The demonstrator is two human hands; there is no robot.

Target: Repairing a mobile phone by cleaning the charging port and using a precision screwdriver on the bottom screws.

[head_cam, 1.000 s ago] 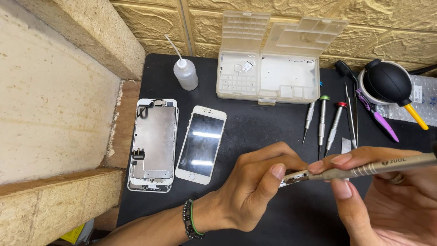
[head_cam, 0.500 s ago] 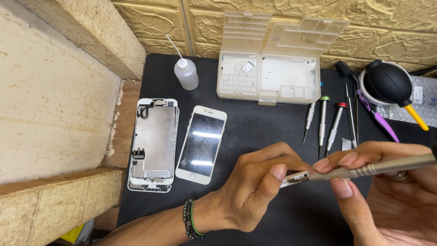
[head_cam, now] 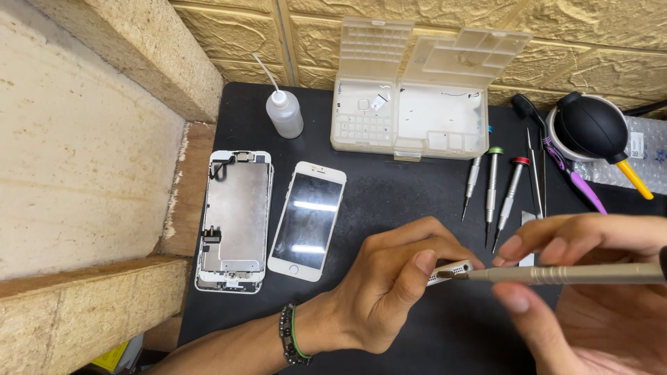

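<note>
Black work mat (head_cam: 389, 187), yellow textured stone wall (head_cam: 597, 48) behind, beige ledge (head_cam: 76, 139) left.

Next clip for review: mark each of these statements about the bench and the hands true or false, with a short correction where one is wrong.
1. The left hand holds a phone body on edge. True.
2. The right hand holds a pair of scissors. False: it holds a grey screwdriver, tip at the phone's end.
3. The white phone lies screen up beside an opened screen assembly. True.
4. The parts box is closed. False: its lids stand open.
5. Three small screwdrivers lie on the black mat. True.
</note>
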